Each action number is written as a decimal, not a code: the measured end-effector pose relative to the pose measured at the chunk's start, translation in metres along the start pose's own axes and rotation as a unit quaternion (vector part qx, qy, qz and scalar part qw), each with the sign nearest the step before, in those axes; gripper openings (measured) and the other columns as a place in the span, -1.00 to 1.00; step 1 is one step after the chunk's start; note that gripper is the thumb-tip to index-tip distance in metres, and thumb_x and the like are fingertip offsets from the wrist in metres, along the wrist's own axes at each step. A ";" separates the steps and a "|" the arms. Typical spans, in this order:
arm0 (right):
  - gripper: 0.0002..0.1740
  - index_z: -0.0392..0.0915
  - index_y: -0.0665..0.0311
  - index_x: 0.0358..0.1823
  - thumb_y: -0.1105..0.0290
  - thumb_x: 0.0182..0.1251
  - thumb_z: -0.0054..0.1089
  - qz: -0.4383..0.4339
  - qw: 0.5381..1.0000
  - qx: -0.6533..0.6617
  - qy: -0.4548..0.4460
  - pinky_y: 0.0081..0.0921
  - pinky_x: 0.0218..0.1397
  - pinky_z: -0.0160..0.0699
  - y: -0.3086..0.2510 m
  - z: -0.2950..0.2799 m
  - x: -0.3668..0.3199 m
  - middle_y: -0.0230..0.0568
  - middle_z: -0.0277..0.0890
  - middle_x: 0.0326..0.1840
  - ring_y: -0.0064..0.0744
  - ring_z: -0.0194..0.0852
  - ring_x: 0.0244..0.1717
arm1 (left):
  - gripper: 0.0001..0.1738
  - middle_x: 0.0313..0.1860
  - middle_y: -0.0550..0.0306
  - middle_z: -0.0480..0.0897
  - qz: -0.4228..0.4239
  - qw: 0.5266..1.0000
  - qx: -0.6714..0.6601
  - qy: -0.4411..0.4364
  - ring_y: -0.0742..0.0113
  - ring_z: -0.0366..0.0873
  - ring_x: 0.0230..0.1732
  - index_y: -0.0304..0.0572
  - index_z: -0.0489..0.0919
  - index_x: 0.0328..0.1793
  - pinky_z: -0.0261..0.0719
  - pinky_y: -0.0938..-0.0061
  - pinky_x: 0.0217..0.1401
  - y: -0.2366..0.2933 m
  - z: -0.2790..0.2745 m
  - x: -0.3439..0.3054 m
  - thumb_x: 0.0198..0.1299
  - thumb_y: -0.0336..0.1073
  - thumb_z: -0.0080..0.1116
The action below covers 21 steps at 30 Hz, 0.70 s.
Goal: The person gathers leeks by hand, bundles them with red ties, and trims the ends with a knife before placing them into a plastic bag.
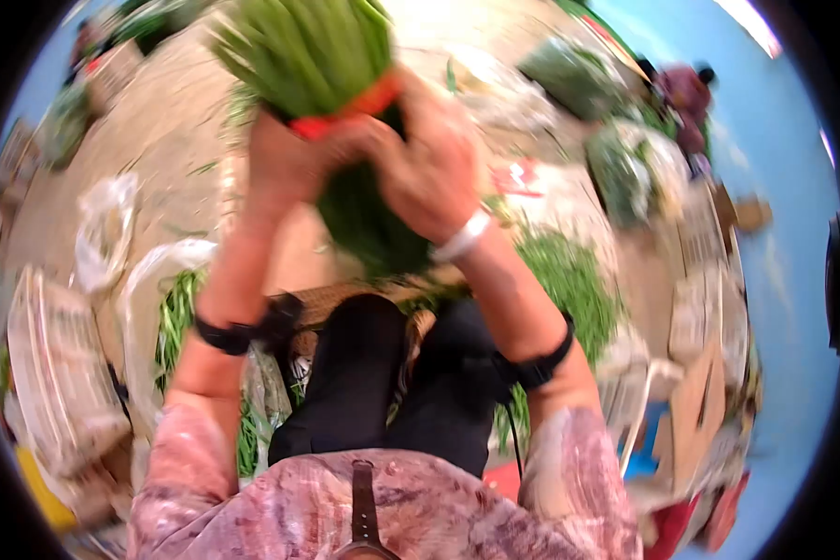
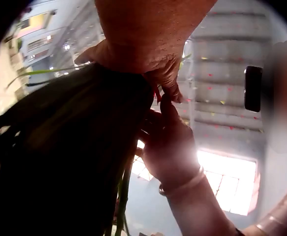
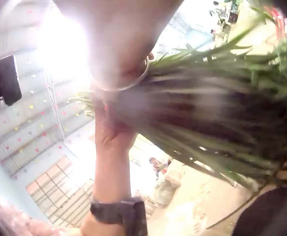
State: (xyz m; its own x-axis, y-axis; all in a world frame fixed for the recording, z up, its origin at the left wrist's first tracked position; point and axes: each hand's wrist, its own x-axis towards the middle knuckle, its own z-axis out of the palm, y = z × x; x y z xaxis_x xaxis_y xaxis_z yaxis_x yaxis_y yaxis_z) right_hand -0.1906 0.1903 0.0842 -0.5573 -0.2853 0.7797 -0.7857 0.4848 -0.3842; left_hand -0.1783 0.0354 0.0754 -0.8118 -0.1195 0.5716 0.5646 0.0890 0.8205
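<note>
A thick bunch of long leafy greens (image 1: 313, 56) is raised in front of the body, its leaves fanning out at the top of the head view. Around its middle runs a red band (image 1: 378, 96). My left hand (image 1: 294, 163) grips the bunch from the left, just below the band. From the other side my right hand (image 1: 429, 163) holds it, fingers curled at the band. In the left wrist view the bunch (image 2: 60, 142) is dark and the fingertips of both hands meet at the tie. Motion blurs the bunch (image 3: 202, 108) in the right wrist view.
Loose cut greens (image 1: 569, 289) are heaped by the right knee. More greens lie in a white plastic bag (image 1: 140, 308) at the left. Wrapped bundles (image 1: 65, 373), filled bags (image 1: 625, 177) and an opened carton (image 1: 695, 420) line the sides. Another person (image 1: 686, 98) sits at the back right.
</note>
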 end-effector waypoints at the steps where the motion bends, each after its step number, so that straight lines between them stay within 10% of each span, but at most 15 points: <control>1: -0.63 0.43 0.31 -0.07 0.23 0.17 0.14 -0.019 0.998 -0.003 0.058 -0.16 -0.19 0.32 -0.008 -0.003 0.003 0.06 0.48 -0.29 0.07 0.39 -0.27 | -0.42 -0.21 0.20 0.63 0.012 1.000 -0.009 0.003 0.48 0.55 -0.25 -0.26 0.54 -0.08 0.54 0.58 -0.17 0.023 0.000 0.013 -0.23 -0.18 0.54; 5: -0.46 0.43 0.39 -0.01 0.19 0.05 0.30 -0.043 0.991 0.114 0.061 -0.18 -0.16 0.46 -0.014 -0.047 -0.007 0.14 0.52 -0.23 0.10 0.50 -0.20 | -0.68 -0.22 0.09 0.66 0.086 0.935 0.279 -0.202 0.43 0.62 -0.23 -0.38 0.58 -0.05 0.54 0.59 -0.15 0.114 -0.003 0.051 0.06 -0.37 0.26; 10: -0.53 0.46 0.37 0.07 0.24 0.20 0.17 0.217 0.975 -0.017 -0.053 -0.39 -0.14 0.54 0.088 -0.122 -0.144 0.02 0.59 -0.24 -0.24 0.62 -0.27 | -0.10 0.01 -0.18 0.55 0.234 0.791 0.476 -0.305 0.05 0.54 0.03 -0.38 0.30 0.26 0.45 0.38 0.11 0.081 0.016 0.049 -0.34 -0.33 0.38; 12: -0.59 0.58 0.33 -0.10 0.18 0.11 0.13 0.482 0.876 0.033 -0.009 -0.28 -0.01 0.47 0.179 -0.130 -0.286 0.17 0.54 -0.14 -0.01 0.54 -0.10 | -0.06 -0.04 -0.24 0.51 0.216 0.734 0.529 -0.367 -0.11 0.48 -0.01 -0.42 0.30 0.23 0.42 0.23 0.12 0.029 0.025 0.035 -0.48 -0.39 0.35; 14: -0.65 0.60 0.42 -0.33 0.23 0.09 0.04 0.624 0.753 -0.143 -0.151 -0.21 -0.07 0.50 0.182 -0.156 -0.385 0.25 0.53 -0.25 0.17 0.51 -0.20 | -0.02 -0.12 -0.24 0.49 0.171 0.689 0.555 -0.432 -0.13 0.45 -0.06 -0.43 0.26 0.23 0.39 0.18 0.09 -0.035 0.028 0.016 -0.49 -0.34 0.39; 18: -0.71 0.52 0.39 -0.68 0.46 0.18 0.02 0.781 0.622 0.052 0.034 -0.50 -0.79 0.25 0.163 -0.133 -0.513 -0.15 0.49 -0.73 -0.50 0.32 -0.84 | 0.09 -0.01 -0.23 0.44 0.090 0.699 0.532 -0.469 -0.15 0.39 0.05 -0.34 0.20 0.30 0.32 0.15 0.17 -0.123 0.037 -0.023 -0.51 -0.23 0.45; 20: -0.75 0.57 0.42 -0.48 0.39 0.24 0.05 0.627 0.762 -0.078 -0.141 -0.52 -0.77 0.20 0.180 -0.115 -0.580 -0.21 0.47 -0.72 -0.52 0.30 -0.81 | 0.12 0.04 -0.24 0.43 0.089 0.718 0.472 -0.504 -0.17 0.37 0.09 -0.33 0.19 0.32 0.29 0.14 0.20 -0.131 0.034 -0.006 -0.50 -0.18 0.48; 21: -0.80 0.62 0.39 -0.45 0.42 0.22 0.09 0.659 0.747 -0.059 -0.070 -0.52 -0.72 0.26 0.194 -0.091 -0.620 -0.24 0.46 -0.71 -0.54 0.33 -0.75 | 0.17 0.12 -0.23 0.38 0.038 0.709 0.456 -0.536 -0.16 0.32 0.16 -0.34 0.16 0.35 0.25 0.16 0.25 -0.126 0.034 0.001 -0.50 -0.14 0.50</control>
State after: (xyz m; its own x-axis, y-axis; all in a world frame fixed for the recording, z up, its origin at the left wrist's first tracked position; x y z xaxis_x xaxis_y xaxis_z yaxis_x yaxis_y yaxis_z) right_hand 0.0267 0.5364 -0.4286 -0.8549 0.4243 -0.2984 0.4936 0.4883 -0.7197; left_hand -0.2553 0.0575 -0.0273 -0.7065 0.6976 -0.1193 0.6792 0.7156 0.1628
